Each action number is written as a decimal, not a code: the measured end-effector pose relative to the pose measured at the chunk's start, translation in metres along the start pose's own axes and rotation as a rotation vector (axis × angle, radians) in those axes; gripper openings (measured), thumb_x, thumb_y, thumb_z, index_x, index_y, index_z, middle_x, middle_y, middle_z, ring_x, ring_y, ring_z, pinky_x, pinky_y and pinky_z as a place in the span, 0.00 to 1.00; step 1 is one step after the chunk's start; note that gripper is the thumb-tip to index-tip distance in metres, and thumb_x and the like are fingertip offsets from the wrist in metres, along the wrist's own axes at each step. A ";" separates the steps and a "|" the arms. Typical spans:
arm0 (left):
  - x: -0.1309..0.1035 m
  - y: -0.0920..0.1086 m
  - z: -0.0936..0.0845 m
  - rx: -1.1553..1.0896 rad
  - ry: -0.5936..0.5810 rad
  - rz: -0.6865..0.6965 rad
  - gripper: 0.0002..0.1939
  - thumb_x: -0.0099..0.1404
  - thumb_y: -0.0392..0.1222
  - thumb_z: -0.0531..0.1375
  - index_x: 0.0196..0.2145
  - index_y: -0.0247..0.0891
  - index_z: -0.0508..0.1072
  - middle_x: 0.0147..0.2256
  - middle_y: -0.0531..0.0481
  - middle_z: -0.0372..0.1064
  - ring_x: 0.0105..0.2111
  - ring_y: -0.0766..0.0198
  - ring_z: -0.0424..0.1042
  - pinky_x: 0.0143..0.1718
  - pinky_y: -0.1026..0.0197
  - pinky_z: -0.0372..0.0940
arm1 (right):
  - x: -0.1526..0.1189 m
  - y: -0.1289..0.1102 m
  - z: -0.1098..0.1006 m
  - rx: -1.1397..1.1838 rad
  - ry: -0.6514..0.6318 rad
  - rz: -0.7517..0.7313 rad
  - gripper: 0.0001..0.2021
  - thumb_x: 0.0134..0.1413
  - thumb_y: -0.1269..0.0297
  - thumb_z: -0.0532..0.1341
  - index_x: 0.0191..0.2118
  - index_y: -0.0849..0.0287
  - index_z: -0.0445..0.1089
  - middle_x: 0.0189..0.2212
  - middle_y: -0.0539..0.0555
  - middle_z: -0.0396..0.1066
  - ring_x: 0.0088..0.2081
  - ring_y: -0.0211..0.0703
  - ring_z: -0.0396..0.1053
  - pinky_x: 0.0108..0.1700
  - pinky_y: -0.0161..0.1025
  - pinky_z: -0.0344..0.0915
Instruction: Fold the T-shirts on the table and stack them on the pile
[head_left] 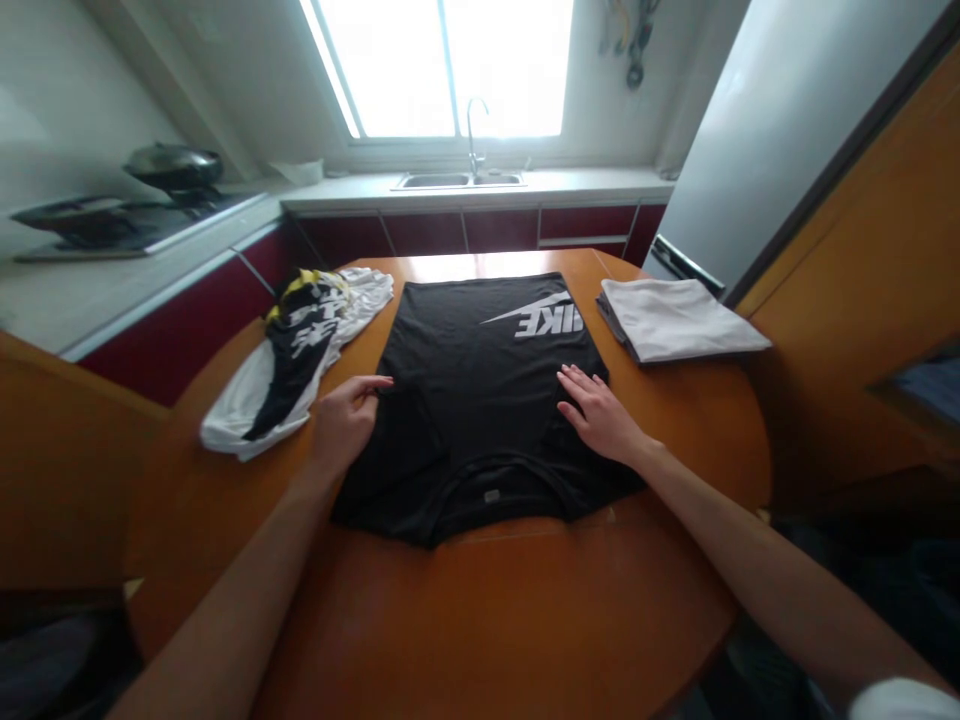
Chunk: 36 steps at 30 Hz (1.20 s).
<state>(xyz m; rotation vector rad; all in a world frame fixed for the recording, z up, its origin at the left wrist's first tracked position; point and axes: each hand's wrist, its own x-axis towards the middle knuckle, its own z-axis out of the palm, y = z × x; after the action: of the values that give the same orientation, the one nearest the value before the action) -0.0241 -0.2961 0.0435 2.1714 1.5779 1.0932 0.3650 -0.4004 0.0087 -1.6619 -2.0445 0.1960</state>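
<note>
A black T-shirt (487, 400) with a white printed logo lies spread on the wooden table (495, 620), its neckline toward me. My left hand (349, 420) is at the shirt's left edge, thumb and fingers pinched together on the fabric near the sleeve. On the right side, my right hand (596, 408) rests flat on the shirt with its fingers stretched out. Left of the shirt lies a crumpled white, black and yellow garment (300, 350). A folded stack of white and dark cloth (679, 320) sits to the right.
Beyond the table runs a white counter (585, 180) with a sink (439, 181) and faucet (472, 135) under a bright window. At the far left are pans (174, 165) on a stove (150, 228). A tall silver fridge (780, 130) stands at the right.
</note>
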 end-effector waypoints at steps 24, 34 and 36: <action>-0.020 0.022 0.017 -0.041 -0.326 0.352 0.20 0.73 0.53 0.56 0.56 0.42 0.74 0.57 0.44 0.69 0.58 0.55 0.67 0.62 0.49 0.62 | 0.003 -0.001 -0.007 0.111 0.280 -0.021 0.21 0.68 0.55 0.53 0.59 0.57 0.70 0.62 0.61 0.66 0.63 0.54 0.63 0.65 0.56 0.60; -0.026 0.042 0.006 -0.083 -0.553 0.503 0.13 0.72 0.48 0.60 0.41 0.41 0.82 0.35 0.48 0.75 0.34 0.65 0.72 0.38 0.63 0.65 | 0.001 -0.012 -0.016 0.210 0.374 -0.040 0.12 0.63 0.64 0.57 0.49 0.56 0.74 0.43 0.57 0.75 0.46 0.51 0.71 0.51 0.50 0.68; -0.027 0.047 0.005 -0.079 -0.574 0.528 0.13 0.72 0.48 0.60 0.42 0.40 0.82 0.35 0.48 0.75 0.33 0.65 0.72 0.38 0.63 0.64 | 0.002 -0.015 -0.023 0.257 0.393 -0.026 0.13 0.63 0.65 0.57 0.50 0.56 0.73 0.42 0.56 0.75 0.45 0.50 0.71 0.50 0.49 0.69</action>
<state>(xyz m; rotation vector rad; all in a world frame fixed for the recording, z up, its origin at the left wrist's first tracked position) 0.0091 -0.3379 0.0564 2.5960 0.7279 0.5323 0.3621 -0.4064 0.0353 -1.3895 -1.6697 0.1066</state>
